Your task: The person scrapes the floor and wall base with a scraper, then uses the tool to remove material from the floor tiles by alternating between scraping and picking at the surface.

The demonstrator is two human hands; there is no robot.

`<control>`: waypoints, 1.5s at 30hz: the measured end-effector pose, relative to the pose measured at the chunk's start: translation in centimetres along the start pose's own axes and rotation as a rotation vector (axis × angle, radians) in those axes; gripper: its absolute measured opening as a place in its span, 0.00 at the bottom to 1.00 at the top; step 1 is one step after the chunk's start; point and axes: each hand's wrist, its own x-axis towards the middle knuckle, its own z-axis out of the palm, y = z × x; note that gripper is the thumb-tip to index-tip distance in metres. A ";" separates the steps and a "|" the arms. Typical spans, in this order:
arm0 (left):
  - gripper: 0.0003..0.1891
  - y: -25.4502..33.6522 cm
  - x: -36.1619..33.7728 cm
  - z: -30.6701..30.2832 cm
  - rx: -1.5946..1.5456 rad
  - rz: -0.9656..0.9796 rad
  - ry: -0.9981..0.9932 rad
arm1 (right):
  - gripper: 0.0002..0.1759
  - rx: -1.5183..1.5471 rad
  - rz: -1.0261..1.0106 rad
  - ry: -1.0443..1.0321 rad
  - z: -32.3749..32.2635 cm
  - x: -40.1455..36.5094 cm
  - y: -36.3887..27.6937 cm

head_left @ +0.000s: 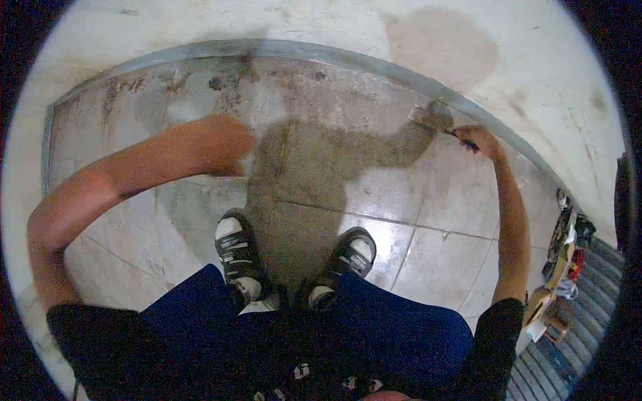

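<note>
My right hand (479, 139) is closed around the dark handle of a scraper (428, 121) with a wide flat blade. The blade is over the floor, near the foot of the wall at the upper right. My left hand (231, 146) hangs in front of me on the left, above the tiled floor (381, 190). Blur smears its fingers, and I make out nothing held in it. Reddish-brown and dark stains (217, 82) mark the floor beyond it, near the wall.
A grey strip (281, 48) runs along the foot of the pale wall (321, 20). My sandalled feet (239, 247) stand on the tiles below my hands. At the right, assorted items and boxes (539, 304) lie beside a ribbed grey surface (588, 301). My shadow darkens the middle floor.
</note>
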 end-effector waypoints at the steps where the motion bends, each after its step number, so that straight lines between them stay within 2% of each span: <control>1: 0.24 -0.1 -4.1 -1.2 -0.024 -0.099 0.057 | 0.17 -0.030 0.016 -0.020 0.2 0.9 -2.9; 2: 0.24 0.1 -7.4 -1.7 -0.014 -0.163 0.172 | 0.15 -0.062 0.027 -0.041 0.5 2.1 -5.8; 3: 0.24 0.5 -10.2 -1.8 0.000 -0.228 0.287 | 0.13 -0.160 -0.137 -0.067 0.9 6.8 -6.1; 5: 0.25 1.8 -14.0 -1.0 -0.130 -0.331 0.121 | 0.11 -0.226 -0.339 -0.101 2.6 9.2 -10.8; 6: 0.25 2.3 -15.1 -0.8 -0.197 -0.377 0.044 | 0.12 -0.235 -0.366 -0.106 4.1 8.9 -14.6; 9: 0.27 4.8 -13.1 -0.7 -0.389 -0.348 -0.338 | 0.15 -0.306 -0.482 -0.102 7.2 10.1 -22.4; 12: 0.29 6.2 -11.1 2.4 -0.585 -0.228 -0.019 | 0.18 -0.372 -0.641 -0.068 7.1 9.9 -24.4; 15: 0.28 6.3 -12.3 6.1 -0.541 -0.190 0.341 | 0.20 -0.365 -0.551 -0.042 6.7 5.4 -23.9; 18: 0.28 5.3 -14.8 9.0 -0.648 -0.355 0.242 | 0.18 -0.180 -0.322 -0.069 5.2 4.1 -16.9; 19: 0.29 5.0 -15.3 9.7 -0.656 -0.395 0.162 | 0.18 -0.188 -0.290 -0.073 4.6 3.7 -14.6; 20: 0.30 4.5 -15.7 10.3 -0.665 -0.436 0.080 | 0.16 -0.206 -0.346 -0.041 4.1 3.0 -12.3; 22: 0.32 3.8 -16.1 11.7 -0.655 -0.474 -0.036 | 0.16 -0.152 -0.285 -0.065 2.8 0.7 -10.4; 24: 0.33 3.2 -16.0 13.1 -0.606 -0.468 -0.114 | 0.16 0.082 -0.071 0.049 2.9 2.0 -7.7; 27: 0.31 2.8 -14.6 13.2 -0.634 -0.454 -0.041 | 0.16 0.018 -0.146 0.030 2.8 4.3 -8.7; 29: 0.33 2.3 -13.6 13.8 -0.671 -0.414 -0.034 | 0.16 -0.015 -0.110 0.090 3.8 7.3 -10.9; 31: 0.34 2.1 -12.8 13.6 -0.688 -0.388 -0.039 | 0.15 -0.073 -0.151 0.074 6.1 9.2 -14.7; 33: 0.33 2.0 -12.3 12.8 -0.683 -0.384 -0.055 | 0.15 -0.051 -0.230 0.063 8.5 7.3 -20.6; 36: 0.33 1.8 -12.3 13.4 -0.702 -0.390 0.000 | 0.15 -0.075 -0.257 0.004 10.3 7.9 -24.8; 39: 0.33 1.9 -12.7 14.1 -0.692 -0.401 -0.014 | 0.16 -0.102 -0.293 -0.056 10.5 8.3 -27.1; 42: 0.31 1.8 -13.2 14.9 -0.707 -0.357 0.056 | 0.16 -0.048 -0.363 -0.076 10.2 6.6 -27.2; 45: 0.34 1.3 -13.2 15.1 -0.707 -0.411 -0.065 | 0.18 0.082 -0.283 -0.084 10.8 6.6 -26.5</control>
